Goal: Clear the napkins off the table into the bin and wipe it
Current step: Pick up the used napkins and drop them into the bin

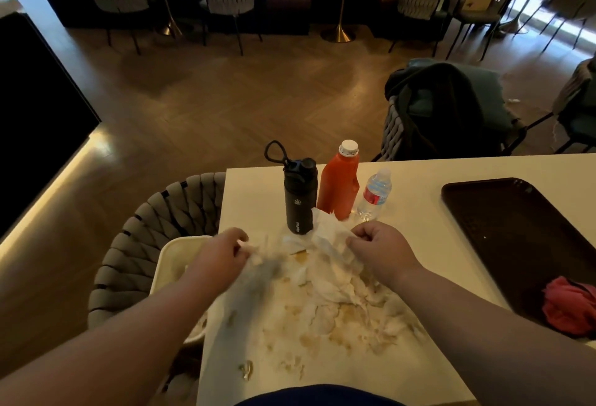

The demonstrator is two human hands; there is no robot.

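Left fingers (239, 242), right fingers (356, 242) around napkins (332, 276).

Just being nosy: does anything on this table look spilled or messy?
Yes: brown stains are smeared over the white table among crumpled napkins, which the left hand and right hand grip. The black bottle, orange bottle and water bottle stand upright.

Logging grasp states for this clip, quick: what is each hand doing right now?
Left hand: fingers curled round a crumpled napkin, partly blurred.
Right hand: pinches the white napkin by the black bottle.
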